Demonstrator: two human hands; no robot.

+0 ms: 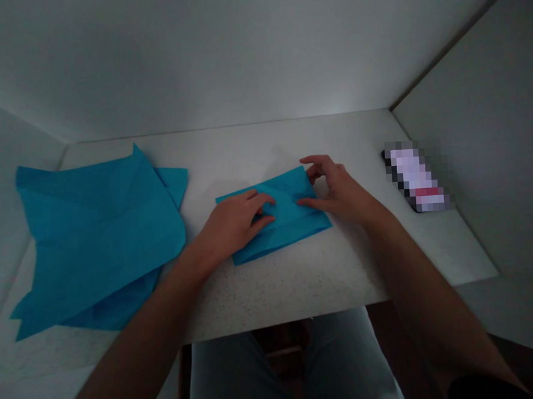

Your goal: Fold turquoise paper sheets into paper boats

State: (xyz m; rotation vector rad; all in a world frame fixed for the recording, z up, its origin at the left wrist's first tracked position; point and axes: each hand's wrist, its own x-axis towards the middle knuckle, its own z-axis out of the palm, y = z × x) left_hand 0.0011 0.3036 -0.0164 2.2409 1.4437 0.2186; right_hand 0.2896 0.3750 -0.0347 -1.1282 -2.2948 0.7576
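A folded sheet of blue paper (285, 213) lies at a slight tilt on the white table, its near edge lifted a little. My left hand (240, 219) rests on the paper's left part, fingers apart and pointing right. At the right end is my right hand (331, 186), its thumb on the paper and its fingers curved beyond the upper right corner. The gap between that thumb and the fingers is wide. Neither hand is closed around the sheet.
Larger creased blue sheets (105, 227) lie overlapping on the left of the table (272, 289). A phone (414, 178), blurred out, lies at the right. Walls (222, 58) enclose the back and both sides. My legs (348, 357) are below the front edge.
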